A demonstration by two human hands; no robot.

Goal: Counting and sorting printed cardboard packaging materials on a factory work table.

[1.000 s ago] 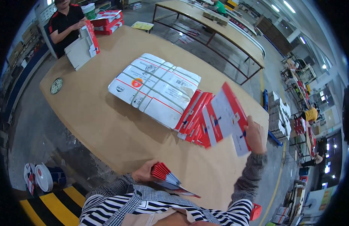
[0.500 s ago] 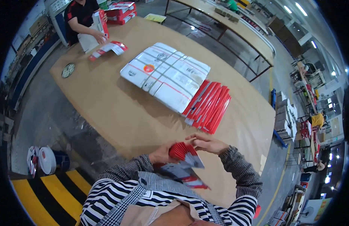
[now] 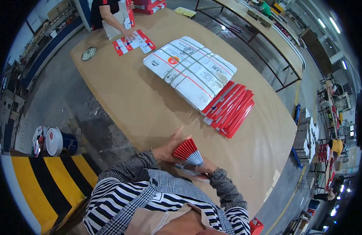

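Note:
A fanned stack of red-and-white cards, thin and folded-looking, is held up close to my body over the near edge of the table. My left hand grips its left side, the thumb pointing up and away. At the lower right of the stack, my right hand closes on the pale end, its fingers partly hidden. Beneath the stack more printed card shows, mostly hidden. Ahead of my hands lies an overlapping row of red card pieces, beside a strapped white bundle.
The brown table spreads out in front of me. Across it, a co-worker's hand touches red-and-white sheets. A round patterned dish lies near the left edge. On the floor at left stand a white-lidded bucket and a yellow-and-black striped surface.
My right hand has come down from above the stack to its lower right end. The stack has turned and its red edges fan out. The co-worker's sheets now lie flatter and spread apart.

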